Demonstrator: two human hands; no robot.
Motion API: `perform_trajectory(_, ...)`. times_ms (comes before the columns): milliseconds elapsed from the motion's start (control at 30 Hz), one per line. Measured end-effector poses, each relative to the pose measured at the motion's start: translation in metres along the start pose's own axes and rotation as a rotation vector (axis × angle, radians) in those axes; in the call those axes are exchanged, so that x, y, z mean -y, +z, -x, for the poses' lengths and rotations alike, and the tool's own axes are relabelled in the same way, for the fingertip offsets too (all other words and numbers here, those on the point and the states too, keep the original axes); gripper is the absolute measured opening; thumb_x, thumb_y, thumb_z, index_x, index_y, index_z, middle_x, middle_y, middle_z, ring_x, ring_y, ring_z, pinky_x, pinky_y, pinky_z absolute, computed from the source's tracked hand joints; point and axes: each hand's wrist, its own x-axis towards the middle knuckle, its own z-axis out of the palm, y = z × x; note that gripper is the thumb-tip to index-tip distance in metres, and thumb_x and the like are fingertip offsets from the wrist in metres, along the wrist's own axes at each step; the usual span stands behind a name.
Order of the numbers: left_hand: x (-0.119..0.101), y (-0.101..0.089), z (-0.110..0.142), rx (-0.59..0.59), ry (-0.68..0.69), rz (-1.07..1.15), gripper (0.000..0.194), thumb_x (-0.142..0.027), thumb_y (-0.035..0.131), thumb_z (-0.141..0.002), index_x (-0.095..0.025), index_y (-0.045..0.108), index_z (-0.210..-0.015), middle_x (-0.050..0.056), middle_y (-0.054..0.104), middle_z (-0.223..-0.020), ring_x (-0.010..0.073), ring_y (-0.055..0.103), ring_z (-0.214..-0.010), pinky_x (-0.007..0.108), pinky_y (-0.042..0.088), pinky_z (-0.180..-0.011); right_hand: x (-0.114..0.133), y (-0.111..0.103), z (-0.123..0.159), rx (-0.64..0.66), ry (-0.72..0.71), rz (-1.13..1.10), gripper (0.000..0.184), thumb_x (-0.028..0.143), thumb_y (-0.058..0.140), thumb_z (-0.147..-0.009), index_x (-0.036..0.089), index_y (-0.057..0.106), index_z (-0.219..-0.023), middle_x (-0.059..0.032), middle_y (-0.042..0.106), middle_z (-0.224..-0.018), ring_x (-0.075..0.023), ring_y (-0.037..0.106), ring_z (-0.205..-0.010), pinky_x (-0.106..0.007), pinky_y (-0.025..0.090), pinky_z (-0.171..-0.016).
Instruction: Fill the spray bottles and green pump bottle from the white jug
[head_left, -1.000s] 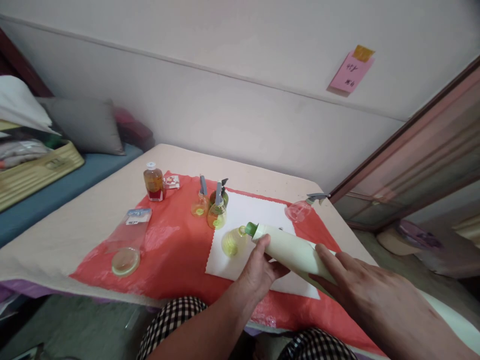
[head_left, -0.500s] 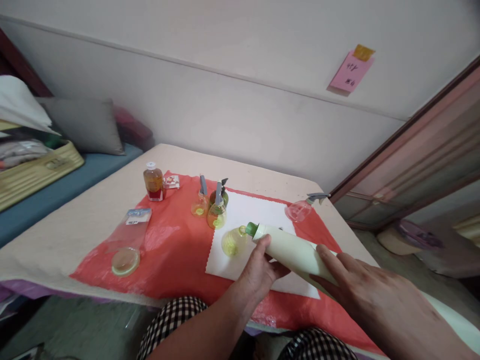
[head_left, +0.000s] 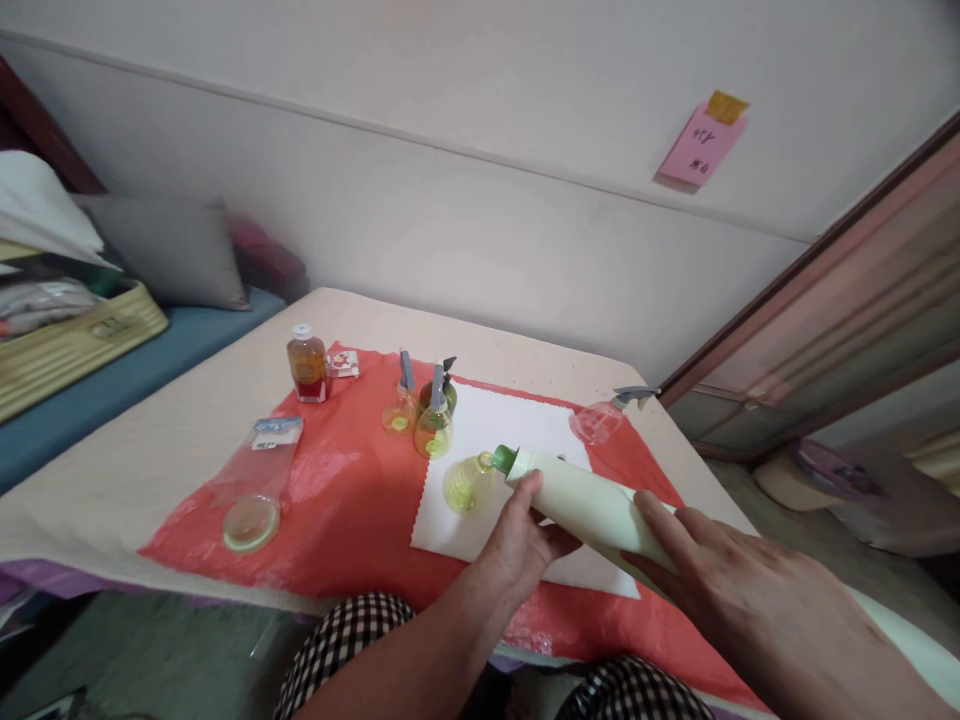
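Note:
My left hand (head_left: pixel 521 540) supports a long pale green tube-shaped container (head_left: pixel 592 500) from below, near its front end. Over its rear part lies my right hand (head_left: pixel 712 570), fingers wrapped on top. The container tilts down to the left. Its dark green tip (head_left: pixel 503 459) meets the mouth of a clear spray bottle without a head (head_left: pixel 466 485), which looks yellowish inside. That bottle rests on a white sheet (head_left: pixel 517 410). Behind it stand small spray bottles with grey triggers, one clear (head_left: pixel 433 432) and another (head_left: pixel 399 412), both with yellow contents. Whether liquid is flowing cannot be made out.
Red plastic sheeting (head_left: pixel 337 500) covers part of the table. A pink spray bottle (head_left: pixel 598 423) lies at the right. To the left are an amber bottle (head_left: pixel 307 370), a small box (head_left: pixel 344 364), a clear packet (head_left: pixel 271 455) and a round shallow dish (head_left: pixel 251 524).

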Motion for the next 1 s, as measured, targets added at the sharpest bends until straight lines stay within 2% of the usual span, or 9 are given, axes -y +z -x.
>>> perform_trajectory(233, 0.0004, 0.0021, 0.0022, 0.012, 0.006, 0.0, 0.051, -0.048, 0.067, -0.086, -0.014, 0.064, -0.124, 0.017, 0.063, -0.13, 0.0267, 0.064, -0.102, 0.041, 0.055, -0.086, -0.004, 0.0034, 0.0065, 0.039, -0.007, 0.016, 0.039, -0.001, 0.038, -0.082, 0.01, 0.052, -0.117, -0.0102, 0.07, -0.077, -0.0202, 0.067, -0.053, -0.027, 0.05, -0.045)
perform_trajectory(567, 0.001, 0.0035, 0.0027, -0.008, -0.003, 0.009, 0.048, -0.046, 0.066, -0.087, -0.014, 0.065, -0.122, 0.017, 0.064, -0.129, 0.026, 0.064, -0.1, 0.043, 0.054, -0.091, -0.0014, -0.0015, -0.0002, 0.003, -0.002, 0.034, 0.035, 0.001, 0.035, -0.082, 0.01, 0.052, -0.112, -0.0062, 0.066, -0.067, -0.0208, 0.065, -0.047, -0.028, 0.05, -0.041)
perform_trajectory(767, 0.001, 0.0039, 0.0038, -0.005, 0.003, 0.006, 0.048, -0.046, 0.066, -0.087, -0.014, 0.065, -0.122, 0.016, 0.064, -0.127, 0.0254, 0.065, -0.096, 0.046, 0.054, -0.092, -0.0024, 0.001, 0.0022, 0.014, 0.0, 0.024, 0.037, 0.001, 0.039, -0.078, 0.011, 0.052, -0.111, -0.0059, 0.065, -0.068, -0.0208, 0.066, -0.049, -0.028, 0.051, -0.041)
perform_trajectory(1000, 0.0002, 0.0049, 0.0044, 0.001, -0.004, 0.009, 0.046, -0.047, 0.064, -0.088, -0.015, 0.064, -0.122, 0.016, 0.063, -0.131, 0.0253, 0.064, -0.099, 0.043, 0.054, -0.091, -0.0024, 0.0013, 0.0034, 0.034, -0.012, 0.031, 0.041, 0.0, 0.04, -0.076, 0.009, 0.051, -0.115, -0.0059, 0.065, -0.069, -0.0202, 0.066, -0.049, -0.028, 0.051, -0.042)
